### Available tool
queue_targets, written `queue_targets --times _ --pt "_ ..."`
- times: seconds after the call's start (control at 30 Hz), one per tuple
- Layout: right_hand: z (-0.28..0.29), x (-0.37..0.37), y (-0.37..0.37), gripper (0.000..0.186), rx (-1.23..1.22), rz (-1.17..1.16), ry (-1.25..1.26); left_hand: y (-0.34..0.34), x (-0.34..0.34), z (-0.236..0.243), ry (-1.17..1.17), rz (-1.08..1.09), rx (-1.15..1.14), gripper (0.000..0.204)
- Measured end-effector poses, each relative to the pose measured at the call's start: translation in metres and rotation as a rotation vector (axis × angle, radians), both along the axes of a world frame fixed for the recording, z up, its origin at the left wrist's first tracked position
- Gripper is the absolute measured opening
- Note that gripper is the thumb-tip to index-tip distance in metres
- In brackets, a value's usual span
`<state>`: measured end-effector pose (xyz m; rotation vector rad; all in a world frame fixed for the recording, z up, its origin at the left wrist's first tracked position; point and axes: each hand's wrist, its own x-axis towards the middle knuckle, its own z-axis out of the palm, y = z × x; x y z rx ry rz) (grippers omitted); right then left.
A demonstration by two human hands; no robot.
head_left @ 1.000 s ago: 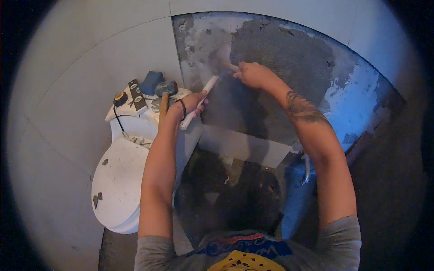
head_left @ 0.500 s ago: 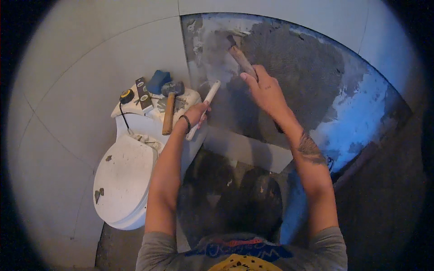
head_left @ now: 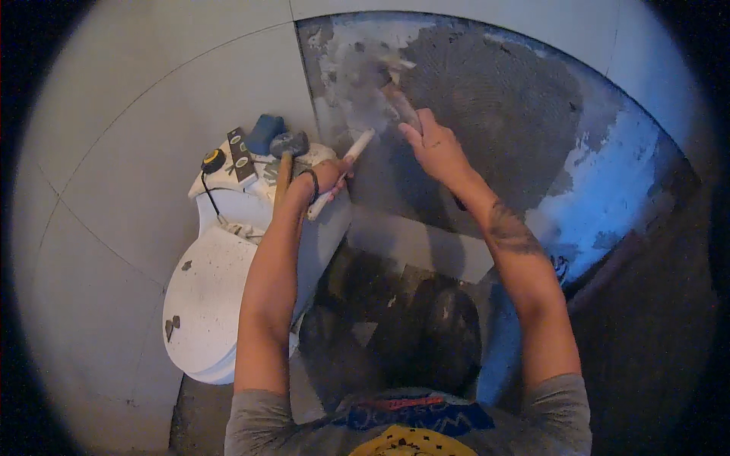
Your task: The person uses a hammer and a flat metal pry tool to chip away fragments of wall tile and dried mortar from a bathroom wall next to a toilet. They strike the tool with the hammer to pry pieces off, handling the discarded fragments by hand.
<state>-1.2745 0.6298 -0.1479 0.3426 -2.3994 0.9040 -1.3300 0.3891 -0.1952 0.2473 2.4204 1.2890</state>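
My right hand (head_left: 441, 156) is closed around the grey-brown handle of a wooden-handled tool (head_left: 407, 115). Its dark head lies at the upper left of a rough grey cement patch (head_left: 494, 99) and is too blurred to tell its kind. Pale chips and a dusty haze surround it. Lower and to the left, my left hand (head_left: 331, 176) grips a slim white bar (head_left: 359, 144), tilted with its upper end toward the patch. Just beside that wrist, a mallet (head_left: 290, 142) with a black head and wooden handle rests on the toilet tank, its handle partly behind my forearm.
The white toilet (head_left: 205, 304) stands at left, small crumbs on its lid. On its tank lie a yellow-black tape measure (head_left: 214, 160), a small dark level (head_left: 241, 156) and a blue sponge (head_left: 265, 134). Large pale tiles (head_left: 114, 152) border the patch.
The view has shifted slightly. My right hand and its tool have moved a little left and down. The white bar stays in my left hand, which now covers more of the mallet's handle.
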Motion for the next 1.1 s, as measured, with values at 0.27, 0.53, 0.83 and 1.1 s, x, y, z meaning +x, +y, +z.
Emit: queue_targets --times 0.27,0.53,0.83,1.1 --pt "-0.019 -0.005 0.008 0.034 0.176 -0.056 -0.126 -0.005 -0.006 -0.013 -0.056 0.005 0.092 0.048" --pt "-0.028 0.013 0.019 0.038 0.264 -0.053 -0.230 0.015 -0.009 -0.036 0.058 -0.002 0.018 0.047" --pt "-0.113 0.090 0.055 0.036 -0.434 0.001 -0.286 0.070 0.007 -0.149 0.214 0.440 0.969 0.042" --pt "-0.133 0.090 0.022 0.029 -0.586 -0.023 -0.401 0.037 -0.002 -0.161 0.513 0.343 0.250 0.043"
